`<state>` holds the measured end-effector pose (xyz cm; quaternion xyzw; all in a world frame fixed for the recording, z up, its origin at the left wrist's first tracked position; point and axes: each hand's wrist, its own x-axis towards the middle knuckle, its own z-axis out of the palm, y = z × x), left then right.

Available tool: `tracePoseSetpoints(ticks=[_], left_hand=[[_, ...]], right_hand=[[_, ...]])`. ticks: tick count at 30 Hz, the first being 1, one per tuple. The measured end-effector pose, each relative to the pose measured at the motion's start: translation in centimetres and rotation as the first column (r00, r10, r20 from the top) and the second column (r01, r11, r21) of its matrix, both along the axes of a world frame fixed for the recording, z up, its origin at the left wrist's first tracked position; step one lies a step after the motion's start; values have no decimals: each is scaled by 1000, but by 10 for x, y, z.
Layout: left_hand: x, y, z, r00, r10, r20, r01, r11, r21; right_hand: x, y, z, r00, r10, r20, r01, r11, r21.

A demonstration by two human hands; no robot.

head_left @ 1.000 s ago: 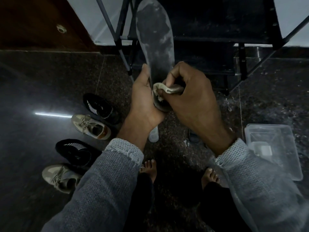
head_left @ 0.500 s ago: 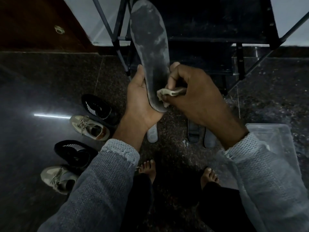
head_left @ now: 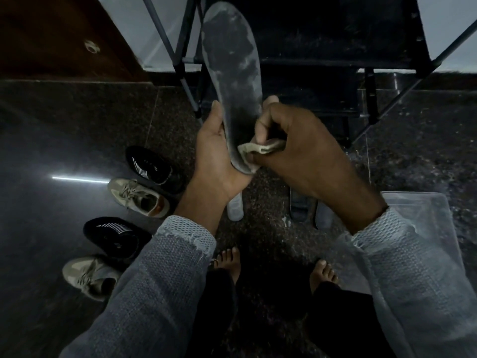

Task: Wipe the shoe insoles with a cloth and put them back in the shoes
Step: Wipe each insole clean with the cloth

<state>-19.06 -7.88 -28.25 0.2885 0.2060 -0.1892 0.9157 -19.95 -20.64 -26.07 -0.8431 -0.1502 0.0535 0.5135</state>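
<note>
Left hand: the left hand (head_left: 215,156) holds the insole (head_left: 233,73) by its heel end, thumb up along the left edge and palm cupped behind it; the fingers wrap round the back, with one fingertip showing past the right edge.
Right hand: the right hand (head_left: 296,153) pinches a bunched cloth (head_left: 254,151) between thumb and curled fingers.
Cloth: pale and crumpled, pressed against the lower face of the insole, just right of the left palm and touching the heel end.
Insole: dark grey with pale dusty smears, standing nearly upright, its toe end well above both hands and the heel tucked into the left palm.
Below the grip: three more insoles lie on the floor, a pale insole (head_left: 235,206) under the left wrist and a dark pair of insoles (head_left: 307,210) under the right wrist.
Left of the grip: four shoes on the floor, a black shoe (head_left: 152,165) and a tan shoe (head_left: 138,196) nearer, a second black shoe (head_left: 113,235) and a second tan shoe (head_left: 87,276) lower down.
Right of the grip: a clear tub (head_left: 426,218), partly covered by the right sleeve.
Behind the grip: a dark metal rack (head_left: 322,60) against the wall.
Floor: dark speckled stone floor (head_left: 258,241), with two bare feet on it below the hands.
</note>
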Motion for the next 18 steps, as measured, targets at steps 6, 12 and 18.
tracePoseSetpoints(ticks=[6, 12, 18], left_hand=[[0, -2, -2, 1000, -19, 18, 18, 999, 37], [0, -1, 0, 997, -26, 73, 26, 1000, 9], [0, -2, 0, 994, -34, 105, 38, 999, -37]], right_hand=[[-4, 11, -3, 996, -88, -15, 89, 985, 145], [2, 0, -4, 954, -297, -24, 295, 930, 220], [4, -2, -10, 946, -312, -85, 323, 925, 203]])
